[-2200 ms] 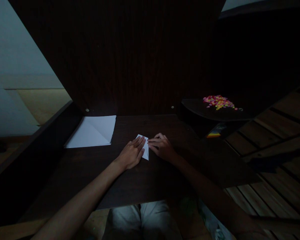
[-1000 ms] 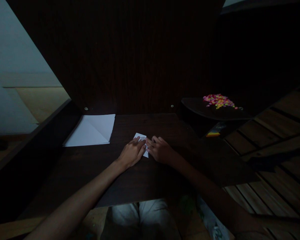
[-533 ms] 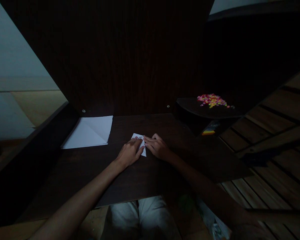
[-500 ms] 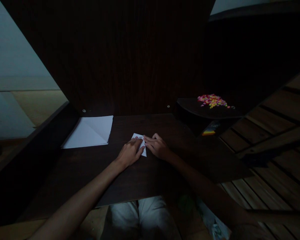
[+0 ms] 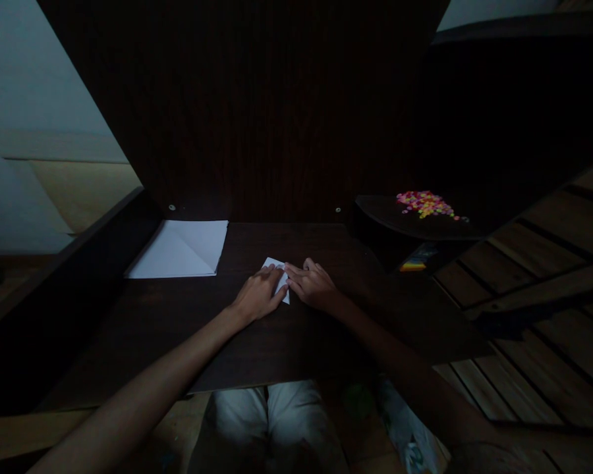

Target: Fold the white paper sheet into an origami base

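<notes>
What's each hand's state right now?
Left hand: open, palm down, on the small white folded paper.
Right hand: partly curled at the paper's right edge; whether pinching or only touching, can't tell.

Prob. home rm w/ desk [image 5: 267, 355]

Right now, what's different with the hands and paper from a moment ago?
The right hand has crept slightly left, onto the edge of the folded paper; the left hand has drawn back a little. Nothing was taken up or let go. The paper stack and colourful bits stayed put.
</notes>
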The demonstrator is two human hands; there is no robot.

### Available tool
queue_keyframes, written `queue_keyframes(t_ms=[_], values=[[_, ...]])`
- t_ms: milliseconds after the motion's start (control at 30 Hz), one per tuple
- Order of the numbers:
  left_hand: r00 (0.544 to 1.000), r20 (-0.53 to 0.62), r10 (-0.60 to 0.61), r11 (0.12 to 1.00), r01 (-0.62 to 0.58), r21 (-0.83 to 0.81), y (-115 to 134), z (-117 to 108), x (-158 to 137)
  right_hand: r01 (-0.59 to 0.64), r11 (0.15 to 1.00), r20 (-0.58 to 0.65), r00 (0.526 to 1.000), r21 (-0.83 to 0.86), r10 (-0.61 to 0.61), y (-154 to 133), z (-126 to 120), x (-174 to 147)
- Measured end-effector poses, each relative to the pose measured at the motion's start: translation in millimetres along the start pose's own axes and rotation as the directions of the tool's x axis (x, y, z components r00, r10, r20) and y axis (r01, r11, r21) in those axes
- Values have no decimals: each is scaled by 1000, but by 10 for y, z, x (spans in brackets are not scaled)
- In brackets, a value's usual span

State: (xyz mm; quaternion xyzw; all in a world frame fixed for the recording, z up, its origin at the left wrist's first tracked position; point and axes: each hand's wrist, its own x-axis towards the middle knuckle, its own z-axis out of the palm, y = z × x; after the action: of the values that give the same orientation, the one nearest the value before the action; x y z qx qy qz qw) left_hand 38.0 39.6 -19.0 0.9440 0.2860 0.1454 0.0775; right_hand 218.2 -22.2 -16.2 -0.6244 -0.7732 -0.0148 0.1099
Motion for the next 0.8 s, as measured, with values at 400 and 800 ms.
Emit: queue_keyframes(t_ms=[400,800], values=[[994,103,-21,1000,21,6,12,-89,-23,29,997,158,987,-68,-18,-85,-136,-58],[998,58,-30,999,30,-11,17,-68,-14,19,991,242,969,130,-50,83,-235,40]])
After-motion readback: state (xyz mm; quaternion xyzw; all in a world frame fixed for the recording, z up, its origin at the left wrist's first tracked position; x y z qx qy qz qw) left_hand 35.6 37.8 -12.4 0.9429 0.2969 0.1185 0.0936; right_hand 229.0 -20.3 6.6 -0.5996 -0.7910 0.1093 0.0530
